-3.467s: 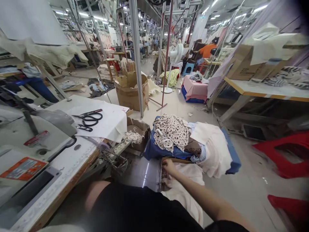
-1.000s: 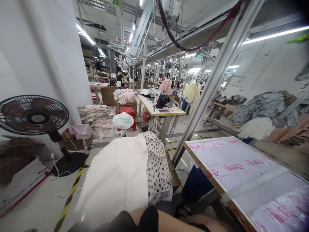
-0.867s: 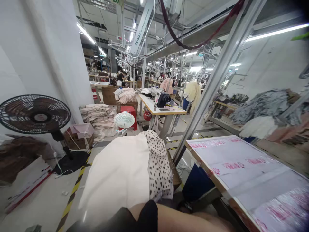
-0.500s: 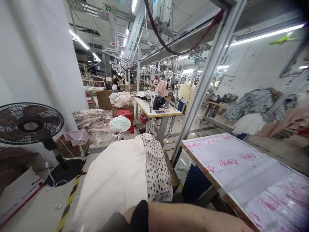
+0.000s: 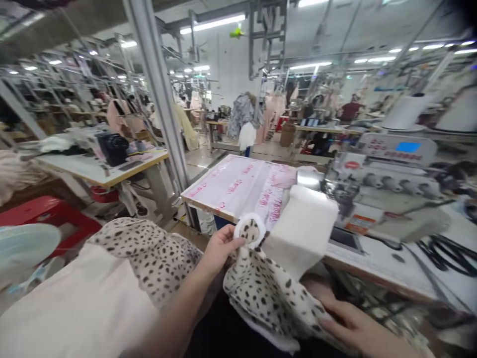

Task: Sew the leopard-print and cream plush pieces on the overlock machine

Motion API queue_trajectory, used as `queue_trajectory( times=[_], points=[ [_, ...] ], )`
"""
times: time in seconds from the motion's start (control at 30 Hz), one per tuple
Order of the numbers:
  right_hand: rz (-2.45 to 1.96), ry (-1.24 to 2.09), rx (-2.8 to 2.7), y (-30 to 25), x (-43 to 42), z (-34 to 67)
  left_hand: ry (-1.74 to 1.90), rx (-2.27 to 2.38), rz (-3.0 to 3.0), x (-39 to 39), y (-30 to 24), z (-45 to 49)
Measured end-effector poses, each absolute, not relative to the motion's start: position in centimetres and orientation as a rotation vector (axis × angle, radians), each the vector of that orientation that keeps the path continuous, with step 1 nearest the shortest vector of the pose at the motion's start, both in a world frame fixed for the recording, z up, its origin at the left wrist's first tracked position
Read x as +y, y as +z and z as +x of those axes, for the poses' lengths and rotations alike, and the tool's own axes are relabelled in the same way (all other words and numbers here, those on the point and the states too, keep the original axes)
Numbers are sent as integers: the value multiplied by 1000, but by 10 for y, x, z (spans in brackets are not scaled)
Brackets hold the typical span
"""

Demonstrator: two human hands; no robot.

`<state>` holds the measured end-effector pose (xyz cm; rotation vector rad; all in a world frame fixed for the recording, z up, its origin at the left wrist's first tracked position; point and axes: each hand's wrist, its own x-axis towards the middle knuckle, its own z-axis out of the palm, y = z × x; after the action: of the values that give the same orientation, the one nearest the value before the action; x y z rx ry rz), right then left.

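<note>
Fabric point(image 5: 268, 293), spotted: left hand point(image 5: 219, 250) pinches top, right hand point(image 5: 352, 328) holds bottom.

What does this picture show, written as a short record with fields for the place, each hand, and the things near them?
Place: garment workshop, at a sewing table
Left hand: pinches the top of a spotted fabric piece, beside its round flap
Right hand: lies at the lower edge of the same piece; grip unclear
On the table: white fabric, sewing machine, pink-printed sheet
At the left: pile of cream and spotted cloth, red stool
</note>
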<state>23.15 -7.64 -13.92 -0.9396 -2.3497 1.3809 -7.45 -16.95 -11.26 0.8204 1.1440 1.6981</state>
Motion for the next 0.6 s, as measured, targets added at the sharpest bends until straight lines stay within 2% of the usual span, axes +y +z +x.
queue_trajectory(
  times=[0.17, 0.43, 0.6],
  points=[
    [-856, 1528, -2202, -119, -73, 195, 1556, 1127, 928, -156, -115, -55],
    [-647, 1310, -2138, -121, -82, 135, 1302, 1092, 1080, -137, -116, -42],
    [-694, 1385, -2094, -126, -80, 149, 1061, 1269, 1485, -139, -113, -46]
  ],
)
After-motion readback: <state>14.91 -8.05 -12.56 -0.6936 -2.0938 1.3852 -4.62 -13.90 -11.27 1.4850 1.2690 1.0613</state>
